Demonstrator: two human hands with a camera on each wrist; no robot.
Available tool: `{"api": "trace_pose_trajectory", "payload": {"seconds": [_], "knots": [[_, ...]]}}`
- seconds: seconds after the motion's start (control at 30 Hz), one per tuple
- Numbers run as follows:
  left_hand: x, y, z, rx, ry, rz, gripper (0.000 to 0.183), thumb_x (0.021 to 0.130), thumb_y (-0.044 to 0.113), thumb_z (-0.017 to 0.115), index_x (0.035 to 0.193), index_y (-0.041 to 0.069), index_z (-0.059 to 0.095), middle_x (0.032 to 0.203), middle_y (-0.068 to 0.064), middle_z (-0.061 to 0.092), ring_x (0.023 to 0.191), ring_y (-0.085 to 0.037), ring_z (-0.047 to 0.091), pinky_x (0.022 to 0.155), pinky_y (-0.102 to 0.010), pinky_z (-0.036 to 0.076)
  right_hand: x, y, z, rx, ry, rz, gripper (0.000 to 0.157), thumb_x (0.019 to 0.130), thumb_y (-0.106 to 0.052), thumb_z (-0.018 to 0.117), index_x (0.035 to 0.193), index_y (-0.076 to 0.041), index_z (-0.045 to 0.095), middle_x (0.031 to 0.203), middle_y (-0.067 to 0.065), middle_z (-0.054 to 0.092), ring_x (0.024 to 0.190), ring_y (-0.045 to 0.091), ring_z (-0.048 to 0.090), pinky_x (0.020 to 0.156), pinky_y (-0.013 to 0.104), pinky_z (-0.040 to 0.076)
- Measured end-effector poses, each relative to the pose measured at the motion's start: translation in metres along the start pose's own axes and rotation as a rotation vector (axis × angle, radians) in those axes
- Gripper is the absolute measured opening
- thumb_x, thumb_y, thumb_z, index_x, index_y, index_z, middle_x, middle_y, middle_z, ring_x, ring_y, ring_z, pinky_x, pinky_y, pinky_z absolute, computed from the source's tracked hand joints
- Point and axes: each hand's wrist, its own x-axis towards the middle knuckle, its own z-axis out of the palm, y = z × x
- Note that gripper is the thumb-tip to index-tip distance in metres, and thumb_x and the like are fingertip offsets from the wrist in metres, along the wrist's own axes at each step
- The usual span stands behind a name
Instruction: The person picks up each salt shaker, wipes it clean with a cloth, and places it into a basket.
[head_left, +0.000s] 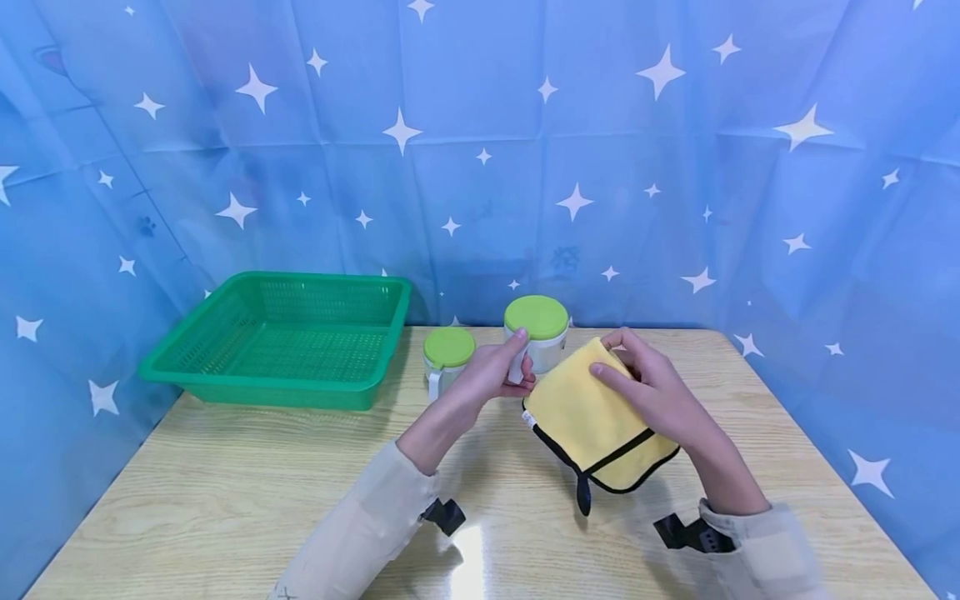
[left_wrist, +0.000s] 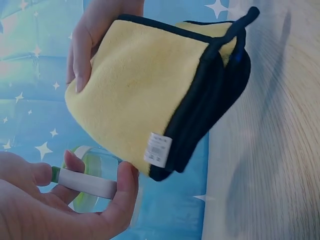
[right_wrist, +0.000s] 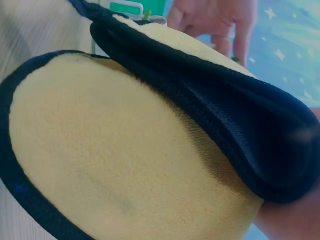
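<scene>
My left hand grips the white handle of the larger lidded mug, with the thumb up by its green lid. That mug stands upright towards the back of the table. In my right hand is a folded yellow towel with black edging, a hanging loop and a small white tag. The thumb lies on its front face and the other fingers go behind its upper edge. The towel is held up just right of the mug. A smaller green-lidded mug stands left of it, partly hidden by my left hand.
A green plastic basket with perforated sides sits at the back left of the wooden table. Behind the table hangs a blue curtain with white stars.
</scene>
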Motion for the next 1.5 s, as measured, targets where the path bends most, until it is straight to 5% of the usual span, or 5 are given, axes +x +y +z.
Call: {"api": "trace_pose_trajectory", "payload": {"seconds": [0.33, 0.6, 0.97, 1.17, 1.5], "knots": [[-0.007, 0.004, 0.006, 0.081, 0.006, 0.018, 0.056, 0.107, 0.056, 0.041, 0.083, 0.011, 0.063, 0.086, -0.001, 0.062, 0.08, -0.016, 0.063, 0.08, -0.032, 0.06, 0.0, -0.006, 0.017, -0.069, 0.134, -0.052, 0.023, 0.099, -0.015, 0.069, 0.122, -0.013, 0.069, 0.065, 0.003, 0.058, 0.053, 0.008, 0.052, 0.049, 0.027, 0.046], [-0.013, 0.006, 0.009, 0.088, -0.006, 0.017, 0.055, 0.107, 0.059, 0.04, 0.084, 0.014, 0.062, 0.092, 0.0, 0.065, 0.086, -0.016, 0.065, 0.082, -0.034, 0.056, 0.001, -0.006, 0.025, -0.096, 0.097, -0.038, 0.024, 0.101, -0.019, 0.067, 0.124, -0.012, 0.072, 0.064, -0.002, 0.049, 0.056, 0.007, 0.045, 0.053, 0.026, 0.042], [-0.015, 0.01, 0.007, 0.081, -0.002, 0.037, 0.055, 0.107, 0.058, 0.04, 0.084, 0.013, 0.061, 0.09, 0.001, 0.063, 0.086, -0.015, 0.064, 0.081, -0.033, 0.056, 0.003, -0.002, 0.028, -0.072, 0.032, 0.03, 0.027, 0.102, -0.023, 0.067, 0.125, -0.011, 0.072, 0.072, 0.001, 0.055, 0.062, 0.009, 0.048, 0.058, 0.025, 0.043], [-0.016, 0.013, 0.006, 0.086, 0.0, 0.049, 0.056, 0.107, 0.058, 0.039, 0.083, 0.011, 0.06, 0.085, -0.001, 0.059, 0.083, -0.016, 0.062, 0.088, -0.044, 0.057, 0.004, -0.002, 0.029, -0.063, -0.002, 0.06, 0.026, 0.101, -0.025, 0.067, 0.123, -0.012, 0.072, 0.078, 0.003, 0.061, 0.065, 0.01, 0.051, 0.06, 0.025, 0.044], [-0.014, 0.012, 0.005, 0.088, 0.012, 0.046, 0.058, 0.106, 0.059, 0.041, 0.083, 0.01, 0.06, 0.084, -0.001, 0.06, 0.08, -0.015, 0.06, 0.08, -0.035, 0.055, 0.004, -0.005, 0.031, -0.098, 0.026, 0.047, 0.025, 0.102, -0.026, 0.066, 0.123, -0.013, 0.073, 0.075, 0.002, 0.058, 0.063, 0.01, 0.049, 0.059, 0.025, 0.043]]}}
